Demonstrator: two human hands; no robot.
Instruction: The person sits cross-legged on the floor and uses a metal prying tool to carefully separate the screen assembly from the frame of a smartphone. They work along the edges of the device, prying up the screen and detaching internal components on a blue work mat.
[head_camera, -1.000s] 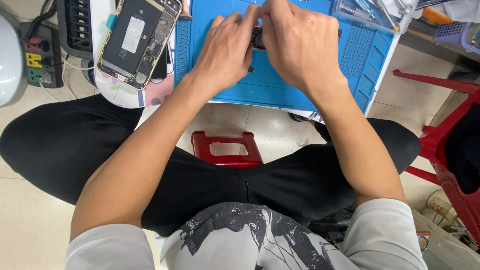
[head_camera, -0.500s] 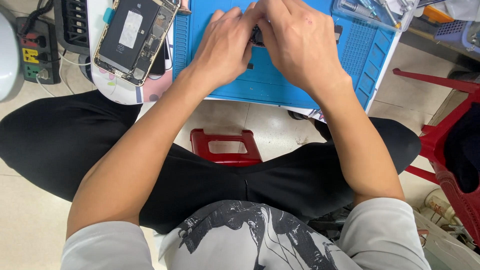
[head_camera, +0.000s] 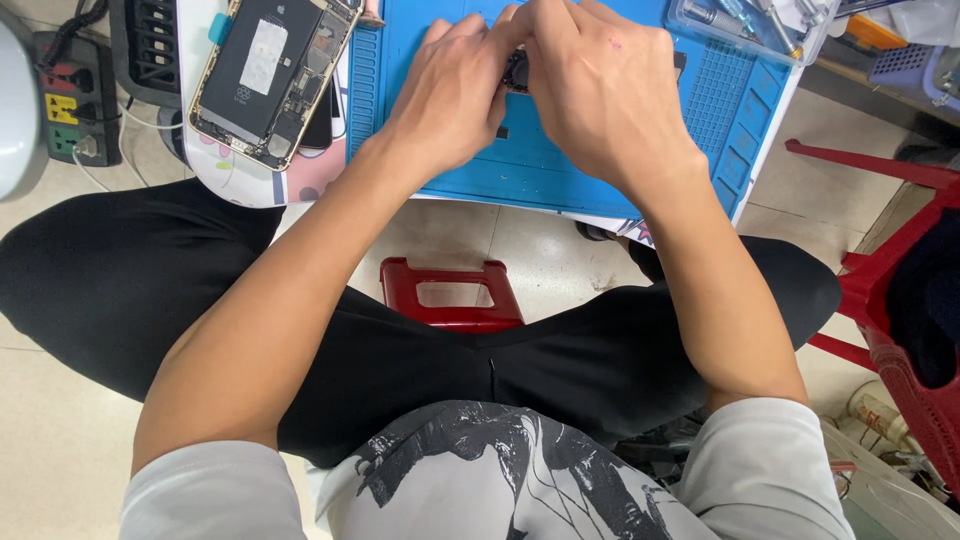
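**Two hands on a small dark part over the blue mat**

The left hand (head_camera: 450, 100) and the right hand (head_camera: 605, 95) meet above the blue work mat (head_camera: 560, 170). Between their fingertips sits a small dark part (head_camera: 517, 70), pinched from both sides; most of it is hidden by the fingers, so its kind cannot be told. Both hands are closed on it, and it is near the far middle of the mat, just above the surface.

The mat has small moulded compartments along its right side (head_camera: 725, 95); what lies in them is too small to see. At the far right corner stands a clear plastic tray (head_camera: 800, 45) with several metal tools inside, lying close together. Beyond it is a pale blue basket (head_camera: 915, 65); its content is not visible.

Left of the mat lies an opened phone (head_camera: 270, 75), its inner parts facing up, resting on a white pad. A power strip (head_camera: 60, 110) is on the floor at the left. A red stool (head_camera: 455, 295) shows between the legs.
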